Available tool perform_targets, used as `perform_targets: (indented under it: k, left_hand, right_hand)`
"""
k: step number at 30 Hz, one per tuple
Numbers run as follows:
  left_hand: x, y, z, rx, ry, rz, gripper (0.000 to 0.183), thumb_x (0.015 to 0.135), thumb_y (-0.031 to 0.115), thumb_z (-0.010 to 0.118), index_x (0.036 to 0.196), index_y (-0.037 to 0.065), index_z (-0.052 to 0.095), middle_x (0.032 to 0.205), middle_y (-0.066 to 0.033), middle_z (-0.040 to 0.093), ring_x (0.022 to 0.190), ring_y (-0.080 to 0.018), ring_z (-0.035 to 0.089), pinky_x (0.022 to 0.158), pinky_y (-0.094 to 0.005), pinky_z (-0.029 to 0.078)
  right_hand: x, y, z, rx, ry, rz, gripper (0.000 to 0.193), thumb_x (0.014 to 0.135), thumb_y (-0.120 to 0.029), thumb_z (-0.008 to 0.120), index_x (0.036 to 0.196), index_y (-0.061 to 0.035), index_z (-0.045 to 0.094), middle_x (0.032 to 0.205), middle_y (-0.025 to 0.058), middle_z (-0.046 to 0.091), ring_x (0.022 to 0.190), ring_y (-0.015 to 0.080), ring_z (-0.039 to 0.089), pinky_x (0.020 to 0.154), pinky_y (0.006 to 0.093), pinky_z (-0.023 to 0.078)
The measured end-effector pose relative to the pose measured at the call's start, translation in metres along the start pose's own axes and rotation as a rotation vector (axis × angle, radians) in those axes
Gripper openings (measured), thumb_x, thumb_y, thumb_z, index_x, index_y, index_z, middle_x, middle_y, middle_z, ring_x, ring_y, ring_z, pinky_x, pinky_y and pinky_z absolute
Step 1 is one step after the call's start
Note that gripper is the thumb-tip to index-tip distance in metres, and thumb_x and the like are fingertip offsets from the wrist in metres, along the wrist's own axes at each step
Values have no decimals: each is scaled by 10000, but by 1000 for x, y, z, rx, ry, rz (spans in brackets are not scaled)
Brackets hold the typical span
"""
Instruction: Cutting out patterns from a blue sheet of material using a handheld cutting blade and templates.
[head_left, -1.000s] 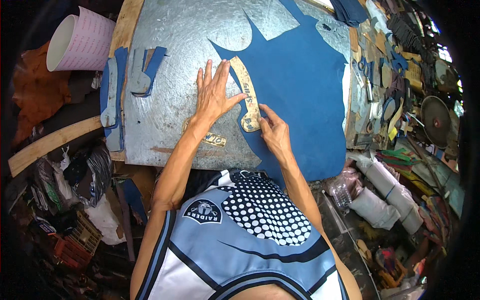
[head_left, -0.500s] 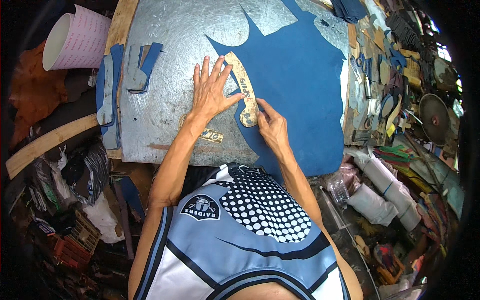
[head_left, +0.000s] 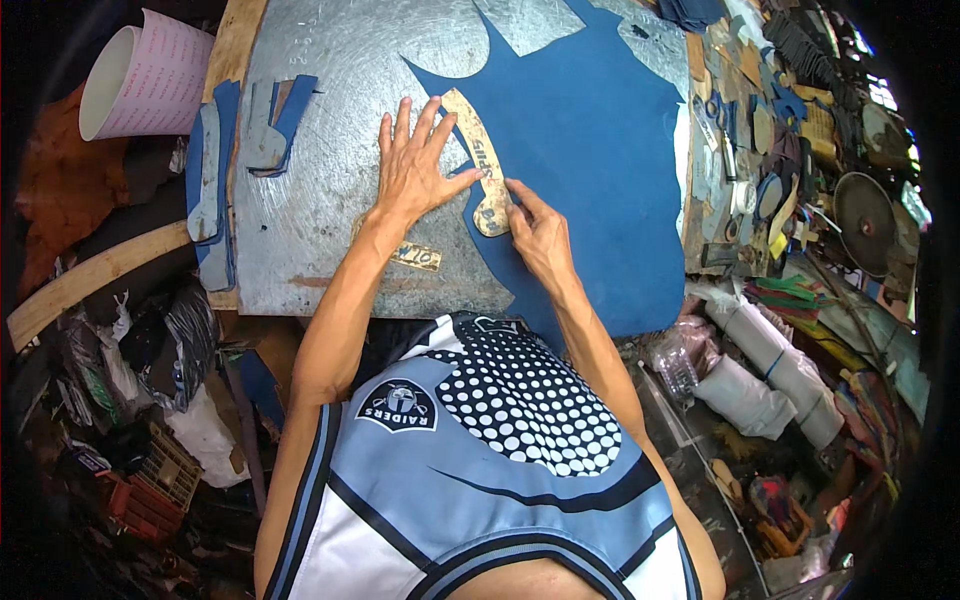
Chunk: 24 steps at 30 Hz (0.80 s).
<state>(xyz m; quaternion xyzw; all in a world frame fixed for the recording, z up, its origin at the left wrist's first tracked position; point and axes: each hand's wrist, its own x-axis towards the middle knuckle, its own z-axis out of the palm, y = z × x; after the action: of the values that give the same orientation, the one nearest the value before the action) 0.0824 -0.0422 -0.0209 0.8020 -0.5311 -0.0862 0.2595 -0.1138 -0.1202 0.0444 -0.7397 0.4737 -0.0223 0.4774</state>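
A blue leather sheet (head_left: 600, 150) with a jagged far-left edge covers much of the metal-topped table (head_left: 350, 110). On its left margin lies a tan, curved, hand-marked template (head_left: 478, 140) with a rounded near end. My left hand (head_left: 412, 170) is open, fingers spread; its thumb presses the template's middle, and a fingertip touches near the far end. My right hand (head_left: 540, 235) is closed at the template's right edge by the rounded end, index finger pointing along it. Whatever sits in its fingers is hidden. A second tan template (head_left: 415, 257) lies partly under my left forearm.
Cut blue and grey pieces (head_left: 280, 125) lie at the table's left, with more along the wooden edge (head_left: 222, 190). A pale roll (head_left: 150, 75) stands at far left. Scissors (head_left: 712, 110) and scraps crowd the right side bench. Wrapped rolls (head_left: 765, 360) lie at lower right.
The whole scene has shifted slightly up in the picture. Both hands keep nearly the same places on the template and sheet.
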Motion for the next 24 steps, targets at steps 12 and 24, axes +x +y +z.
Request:
perform_targets:
  k: [12, 24]
  left_hand:
    - [-17, 40, -46, -186, 76, 324, 274, 828, 97, 707, 1097, 50, 688, 1180, -156, 659, 1126, -308, 608, 992, -460, 469]
    - [-37, 75, -26, -1033, -536, -595, 239, 941, 242, 674, 982, 9, 709, 816, -36, 689, 714, -73, 611, 589, -221, 490]
  right_hand:
    - [-44, -42, -82, 1109, -251, 165, 349, 953, -110, 584, 1251, 72, 580, 914, 101, 683, 590, 130, 591, 560, 273, 511]
    - [-47, 1, 5, 580, 0, 122, 312, 943, -116, 631, 1216, 34, 630, 922, 34, 677, 736, 74, 590, 632, 210, 488]
